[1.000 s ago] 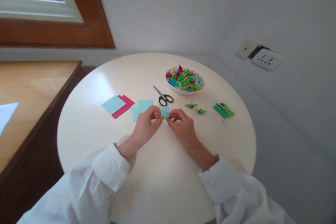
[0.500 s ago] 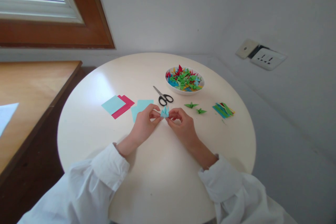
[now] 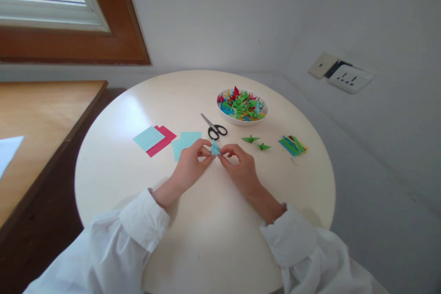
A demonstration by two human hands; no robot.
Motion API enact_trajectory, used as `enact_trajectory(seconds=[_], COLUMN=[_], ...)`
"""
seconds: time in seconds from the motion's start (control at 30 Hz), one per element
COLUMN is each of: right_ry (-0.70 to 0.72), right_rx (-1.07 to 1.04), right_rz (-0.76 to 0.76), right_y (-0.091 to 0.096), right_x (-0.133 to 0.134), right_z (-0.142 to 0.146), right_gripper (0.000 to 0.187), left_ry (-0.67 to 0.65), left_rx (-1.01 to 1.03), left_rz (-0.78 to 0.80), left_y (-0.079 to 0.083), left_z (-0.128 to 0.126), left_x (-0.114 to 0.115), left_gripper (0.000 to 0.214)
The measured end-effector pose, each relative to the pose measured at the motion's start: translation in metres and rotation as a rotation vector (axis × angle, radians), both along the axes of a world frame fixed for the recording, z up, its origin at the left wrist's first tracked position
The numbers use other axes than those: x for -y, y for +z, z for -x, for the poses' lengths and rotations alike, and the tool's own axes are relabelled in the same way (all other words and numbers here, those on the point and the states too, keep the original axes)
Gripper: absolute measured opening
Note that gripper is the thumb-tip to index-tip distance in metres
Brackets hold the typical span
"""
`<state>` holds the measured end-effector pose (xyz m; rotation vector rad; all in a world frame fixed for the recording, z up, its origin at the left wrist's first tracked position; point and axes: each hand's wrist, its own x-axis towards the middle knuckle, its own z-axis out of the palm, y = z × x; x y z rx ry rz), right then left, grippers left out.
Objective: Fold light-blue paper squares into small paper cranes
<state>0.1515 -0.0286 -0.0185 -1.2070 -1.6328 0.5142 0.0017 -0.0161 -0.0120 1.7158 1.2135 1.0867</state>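
A small light-blue folded paper, peaked at the top, is held between my two hands above the round table. My left hand pinches its left side with thumb and forefinger. On the other side, the fingertips of my right hand close on its right edge. Just beyond the paper lie black-handled scissors, blades pointing away to the left. Light-blue paper sheets rest beside my left hand, which hides part of them. Two green paper cranes lie to the right, beyond my right hand.
A white bowl full of colourful paper cranes stands at the back of the round white table. Pink and light-blue squares lie at left, a pile of coloured paper strips at right. A wooden table stands further left.
The light-blue paper has gone from several spread points to a single peak between my fingers. Both hands keep almost the same place.
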Motion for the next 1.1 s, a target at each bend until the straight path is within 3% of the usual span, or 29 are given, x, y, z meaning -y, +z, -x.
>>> enact_trajectory(seconds=[0.27, 0.5, 0.67, 1.1], right_ry=[-0.034, 0.007, 0.008, -0.002], right_rx=[-0.076, -0.060, -0.077, -0.102], right_rz=[0.068, 0.070, 0.082, 0.105], right_y=[0.002, 0.002, 0.000, 0.000], right_x=[0.002, 0.002, 0.002, 0.001], right_z=[0.000, 0.000, -0.001, -0.001], right_gripper=[0.022, 0.011, 0.009, 0.005], left_ry=[0.010, 0.043, -0.010, -0.018], left_rx=[0.165, 0.215, 0.238, 0.253], left_rz=[0.125, 0.095, 0.172, 0.150], left_y=[0.003, 0.005, 0.009, 0.013], left_z=[-0.002, -0.002, -0.002, -0.003], left_x=[-0.003, -0.003, -0.001, 0.003], left_gripper=[0.012, 0.011, 0.011, 0.010])
